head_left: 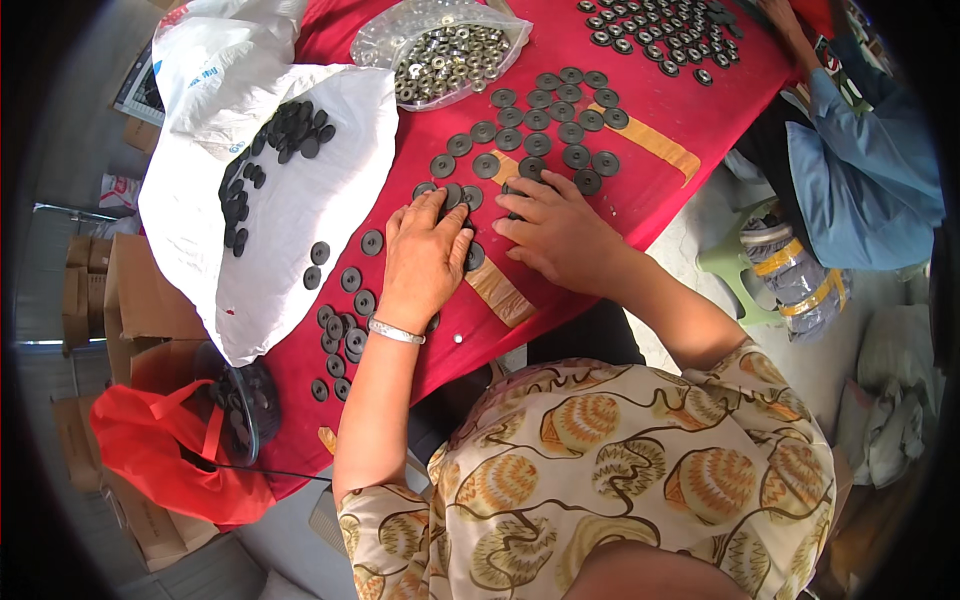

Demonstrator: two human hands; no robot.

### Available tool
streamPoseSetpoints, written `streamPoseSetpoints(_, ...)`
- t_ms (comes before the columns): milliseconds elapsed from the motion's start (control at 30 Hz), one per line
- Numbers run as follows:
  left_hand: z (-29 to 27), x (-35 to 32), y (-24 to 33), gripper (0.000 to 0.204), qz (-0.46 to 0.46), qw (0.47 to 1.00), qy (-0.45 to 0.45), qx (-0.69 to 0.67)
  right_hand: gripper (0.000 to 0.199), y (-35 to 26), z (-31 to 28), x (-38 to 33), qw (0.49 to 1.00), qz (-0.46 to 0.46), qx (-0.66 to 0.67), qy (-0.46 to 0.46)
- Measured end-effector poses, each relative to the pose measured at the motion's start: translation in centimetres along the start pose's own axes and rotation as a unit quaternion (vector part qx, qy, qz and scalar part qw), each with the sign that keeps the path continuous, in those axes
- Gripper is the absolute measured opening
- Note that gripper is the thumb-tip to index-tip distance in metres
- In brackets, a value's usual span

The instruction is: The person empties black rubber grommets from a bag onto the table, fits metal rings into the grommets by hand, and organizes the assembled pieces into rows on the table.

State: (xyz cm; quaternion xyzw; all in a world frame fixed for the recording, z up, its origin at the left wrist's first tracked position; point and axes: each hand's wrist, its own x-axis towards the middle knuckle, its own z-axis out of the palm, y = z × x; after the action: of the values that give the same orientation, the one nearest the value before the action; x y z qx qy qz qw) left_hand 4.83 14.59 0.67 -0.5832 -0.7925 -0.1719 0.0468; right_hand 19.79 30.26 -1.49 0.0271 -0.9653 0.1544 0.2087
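Black round discs with small centre marks [536, 143] are spread over a red cloth-covered table [330, 240]. My left hand [425, 255], with a silver bangle at the wrist, lies palm down over several discs, its fingertips touching them. To its right, my right hand [560, 230] has its fingers spread and reaches over the discs there, partly hiding some. One disc [474, 257] lies between my hands. More loose discs [354, 340] sit left of my left wrist, some overlapping. I cannot see anything lifted in either hand.
A clear bag of small metal rings [455, 60] lies at the back. On the left, a white sack [340, 130] holds more black pieces. Beyond are rows of metal-centred discs [655, 35]. A red bag [170, 450] hangs beside a clear tub [255, 400]. A person in blue sleeves [870, 150] sits right.
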Motion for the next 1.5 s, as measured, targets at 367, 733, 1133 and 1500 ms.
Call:
streamPoseSetpoints(367, -0.5, 2.0, -3.2, 0.017, -0.107, 0.974, 0.068, -0.188, 0.026, 0.8, -0.4, 0.6, 0.999, 0.017, 0.008, 0.027)
streamPoseSetpoints(733, -0.1, 2.9, -3.4, 0.017, -0.043, 0.987, 0.039, -0.150, 0.031, 0.7, 1.6, 2.7, 1.000, 0.026, -0.011, 0.009)
streamPoseSetpoints(1133, -1.9, -0.5, -3.4, 0.021, -0.188, 0.943, 0.126, -0.243, 0.028, 0.7, 1.2, 2.4, 1.000, 0.000, 0.006, 0.001)
streamPoseSetpoints(1500, -2.9, -4.5, 0.6, 0.028, -0.013, 1.000, -0.006, -0.014, 0.024, -0.9, 2.3, 2.9, 1.000, -0.022, -0.013, 0.012)
